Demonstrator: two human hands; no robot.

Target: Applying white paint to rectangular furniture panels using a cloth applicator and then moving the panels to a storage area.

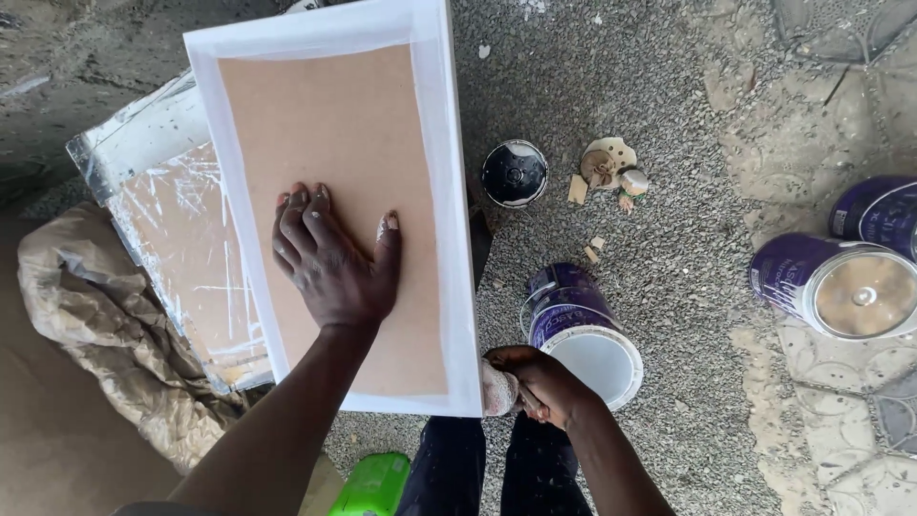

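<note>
— Where is the board?

— The board point(334, 124) lies flat in front of the person, brown in the middle with a white painted border. It rests on top of a second, paint-smeared panel point(177, 239), which sticks out to its left.

— And the left hand?

— The left hand point(330, 258) lies palm down on the brown middle of the board, in its lower half. The fingers point(304, 215) are stretched out flat and close together, pointing away from the person, thumb spread to the right. They press on the surface and grip nothing.

— The right hand?

— The right hand point(540, 382) sits at the board's near right corner, just off the white edge. Its fingers are curled shut around a whitish pad point(497, 390), which touches the edge of the board. What sort of pad it is, I cannot tell.

— What lies about?

— An open purple can point(578, 330) with white paint stands just right of the right hand on the gravel. Farther off lie a round dark lid point(514, 173) and two more purple cans point(850, 282) on their sides at the right. A crumpled sheet point(95, 325) lies left of the panel, and something green point(374, 484) shows beside the person's legs.
</note>
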